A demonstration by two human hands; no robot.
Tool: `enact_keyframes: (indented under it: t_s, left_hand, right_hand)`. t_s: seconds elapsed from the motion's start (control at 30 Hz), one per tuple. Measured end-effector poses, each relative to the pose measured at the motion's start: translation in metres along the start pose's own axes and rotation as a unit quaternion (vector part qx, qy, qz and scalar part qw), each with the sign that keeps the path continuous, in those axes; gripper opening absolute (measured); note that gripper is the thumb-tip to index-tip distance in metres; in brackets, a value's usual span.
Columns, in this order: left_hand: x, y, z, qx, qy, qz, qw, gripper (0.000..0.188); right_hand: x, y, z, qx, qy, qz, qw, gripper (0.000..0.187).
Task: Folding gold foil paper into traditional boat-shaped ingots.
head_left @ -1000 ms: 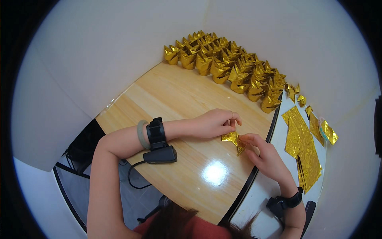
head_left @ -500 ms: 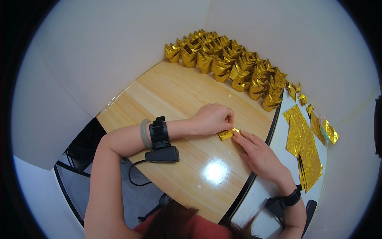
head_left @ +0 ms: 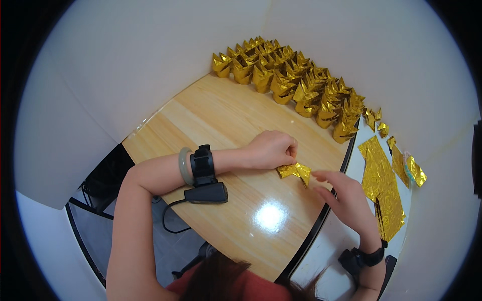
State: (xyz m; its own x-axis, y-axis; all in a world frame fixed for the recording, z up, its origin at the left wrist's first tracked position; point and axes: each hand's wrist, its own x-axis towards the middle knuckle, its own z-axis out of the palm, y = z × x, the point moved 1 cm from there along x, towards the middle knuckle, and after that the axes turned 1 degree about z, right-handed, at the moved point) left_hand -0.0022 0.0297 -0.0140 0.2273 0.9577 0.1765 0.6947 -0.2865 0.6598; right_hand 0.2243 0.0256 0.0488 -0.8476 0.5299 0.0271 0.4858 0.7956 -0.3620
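A small folded piece of gold foil paper (head_left: 299, 171) lies on the wooden tabletop, its right end flared into points. My left hand (head_left: 273, 149) is closed over its left end, the fingertips pressed down on it and partly hidden. Just to the right of the paper is my right hand (head_left: 346, 195), fingers parted and curved, with nothing in them. A small gap separates its fingertips from the foil's pointed end.
Rows of gold folded-paper ingots (head_left: 283, 75) stand along the back. On the white surface (head_left: 321, 253) at right lie flat gold sheets (head_left: 381, 183) and small folded gold pieces (head_left: 383, 130). A black device (head_left: 207, 193) with a cable hangs at my left wrist.
My right hand has come off the folded paper and moved right, its fingers spreading. The paper's right end now shows flared points. The left hand stays in place on the other end.
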Motion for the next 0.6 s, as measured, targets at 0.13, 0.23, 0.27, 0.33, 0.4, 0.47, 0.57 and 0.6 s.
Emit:
enact_keyframes:
  t_s: [0.13,0.23,0.27,0.33,0.4,0.47,0.57,0.6]
  left_hand:
    - [-0.003,0.005,0.001,-0.061,-0.026,-0.013,0.998,0.021]
    - [-0.005,0.005,0.003,-0.036,-0.036,0.059,0.997,0.025]
    - [-0.007,0.005,0.003,-0.036,-0.037,0.059,0.997,0.025]
    - [-0.011,0.016,-0.004,0.039,-0.071,0.051,0.995,0.03]
    - [-0.014,0.018,-0.003,0.055,-0.072,0.063,0.994,0.033]
    - [-0.015,0.018,-0.003,0.072,-0.071,0.074,0.992,0.036]
    - [-0.016,0.02,-0.003,0.085,-0.074,0.08,0.99,0.04]
    - [-0.016,0.022,-0.004,0.096,-0.075,0.084,0.989,0.04]
  right_hand:
    - [0.02,0.008,0.027,0.047,0.115,0.004,0.992,0.024]
    - [0.024,0.021,0.037,0.011,0.12,-0.018,0.993,0.025]
    - [0.024,0.021,0.037,0.012,0.12,-0.018,0.993,0.025]
    - [0.024,0.022,0.037,0.036,0.126,0.0,0.991,0.027]
    - [0.024,0.021,0.038,0.04,0.135,0.008,0.99,0.026]
    - [0.024,0.021,0.039,0.045,0.145,0.015,0.988,0.027]
    - [0.022,0.02,0.037,-0.003,0.173,-0.011,0.985,0.028]
    - [0.022,0.019,0.037,-0.018,0.177,-0.017,0.984,0.028]
